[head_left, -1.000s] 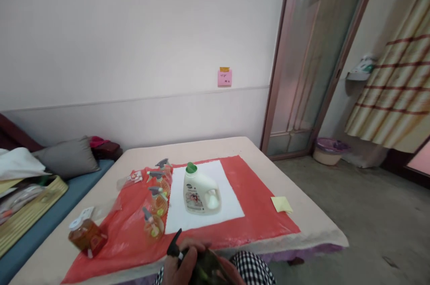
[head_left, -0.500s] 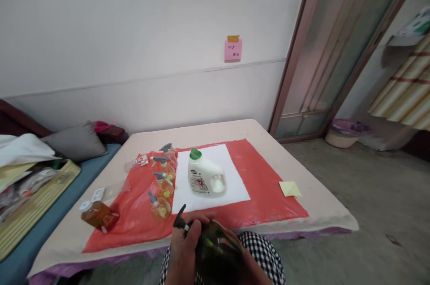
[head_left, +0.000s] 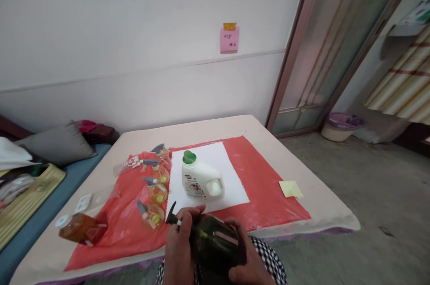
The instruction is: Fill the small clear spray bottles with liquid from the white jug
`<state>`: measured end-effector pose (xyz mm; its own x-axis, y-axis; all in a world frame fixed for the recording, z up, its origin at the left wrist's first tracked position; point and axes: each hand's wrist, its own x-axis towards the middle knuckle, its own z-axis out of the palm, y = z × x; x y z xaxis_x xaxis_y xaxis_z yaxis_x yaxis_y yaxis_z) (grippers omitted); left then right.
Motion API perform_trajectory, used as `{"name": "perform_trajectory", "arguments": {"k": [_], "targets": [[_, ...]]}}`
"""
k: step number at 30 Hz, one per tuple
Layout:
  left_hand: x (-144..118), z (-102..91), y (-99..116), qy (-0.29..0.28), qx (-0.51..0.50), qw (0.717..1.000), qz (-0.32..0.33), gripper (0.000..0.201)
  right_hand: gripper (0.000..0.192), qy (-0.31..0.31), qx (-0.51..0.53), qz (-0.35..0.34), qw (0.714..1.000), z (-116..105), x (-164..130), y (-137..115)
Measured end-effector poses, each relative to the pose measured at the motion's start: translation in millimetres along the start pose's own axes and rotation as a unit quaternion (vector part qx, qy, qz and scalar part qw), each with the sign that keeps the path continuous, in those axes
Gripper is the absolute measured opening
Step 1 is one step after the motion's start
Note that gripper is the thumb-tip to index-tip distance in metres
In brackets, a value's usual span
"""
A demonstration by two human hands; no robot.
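A dark pump bottle (head_left: 215, 242) lies sideways over my lap, its black pump head toward the left. My left hand (head_left: 181, 240) is wrapped round the neck end, close beneath the pump. Around the base end closes my right hand (head_left: 247, 256), thumb below and fingers on top. Beyond the hands stands a white jug (head_left: 201, 179) with a handle and a green cap, upright on a white sheet (head_left: 231, 177). Several clear spray bottles (head_left: 156, 191) lie in a row along the sheet's left side.
A red cloth (head_left: 262, 177) lies under the sheet on the pale table (head_left: 322, 204). At the left is a bottle of amber liquid (head_left: 82, 227) on its side. Yellow sticky notes (head_left: 290, 189) lie at the right. A pink note (head_left: 230, 39) is on the wall.
The pump bottle has come up and further into view, held by both hands. My right hand now shows round its base. The view has shifted slightly.
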<state>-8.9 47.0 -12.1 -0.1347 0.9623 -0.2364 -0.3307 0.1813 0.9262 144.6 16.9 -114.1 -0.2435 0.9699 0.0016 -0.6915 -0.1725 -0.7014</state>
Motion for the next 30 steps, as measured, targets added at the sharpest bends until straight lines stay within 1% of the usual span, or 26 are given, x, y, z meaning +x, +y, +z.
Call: {"name": "perform_trajectory", "arguments": {"k": [3,4,5,7,8,10,12,14,16,18,20,24,25,26,28,30], "targets": [[10.4,-7.0,-1.5,-0.112,-0.031,0.993,0.019,0.067,0.086,0.029,0.105,0.026,0.994,8.6,6.4,-16.4],[13.9,-10.3,-3.2,-0.132,-0.034,0.991,0.015,0.066,0.082,0.03,0.129,0.041,0.99,10.6,7.4,-21.8],[17.4,-13.7,-5.4,-0.139,-0.03,0.99,0.007,0.061,0.078,0.029,0.144,0.053,0.988,12.0,8.0,-26.3],[24.0,-19.3,-10.0,-0.125,-0.013,0.992,-0.008,0.048,0.075,0.02,0.157,0.064,0.985,13.5,8.2,-31.3],[26.9,-21.1,-11.9,-0.106,-0.007,0.994,-0.008,0.044,0.075,0.019,0.159,0.063,0.985,13.8,8.0,-31.8],[30.6,-22.6,-14.0,-0.074,-0.007,0.997,-0.003,0.041,0.075,0.024,0.163,0.06,0.984,14.0,7.3,-29.4],[30.4,-21.5,-13.0,-0.077,-0.006,0.997,0.005,0.046,0.076,0.029,0.164,0.066,0.984,13.1,6.2,-24.7],[25.9,-18.9,-9.6,-0.089,-0.01,0.996,0.016,0.056,0.078,0.027,0.168,0.073,0.983,11.0,4.5,-19.8],[19.3,-16.2,-5.8,-0.085,-0.023,0.996,0.01,0.061,0.076,0.017,0.176,0.079,0.981,8.0,2.4,-16.3],[14.1,-14.4,-3.4,-0.079,-0.036,0.996,-0.015,0.054,0.072,0.012,0.182,0.078,0.98,5.2,0.0,-14.2],[12.4,-13.9,-2.9,-0.075,-0.028,0.996,-0.036,0.045,0.071,0.012,0.183,0.076,0.98,3.6,-2.2,-13.1],[15.2,-16.2,-6.1,-0.014,0.0,1.0,-0.006,0.046,0.072,0.021,0.187,0.085,0.979,4.0,-4.5,-11.6],[15.6,-17.4,-7.4,-0.014,-0.001,1.0,-0.001,0.047,0.071,0.024,0.19,0.086,0.978,4.4,-4.8,-11.5],[15.8,-18.9,-8.7,-0.025,-0.002,1.0,-0.001,0.048,0.07,0.029,0.191,0.085,0.977,4.6,-5.0,-11.7],[15.5,-22.6,-11.3,-0.069,-0.002,0.997,-0.018,0.048,0.067,0.037,0.186,0.082,0.978,4.3,-5.9,-12.8],[15.3,-26.1,-12.9,-0.095,0.001,0.995,-0.035,0.047,0.065,0.047,0.178,0.081,0.98,2.0,-7.4,-14.2]]}}
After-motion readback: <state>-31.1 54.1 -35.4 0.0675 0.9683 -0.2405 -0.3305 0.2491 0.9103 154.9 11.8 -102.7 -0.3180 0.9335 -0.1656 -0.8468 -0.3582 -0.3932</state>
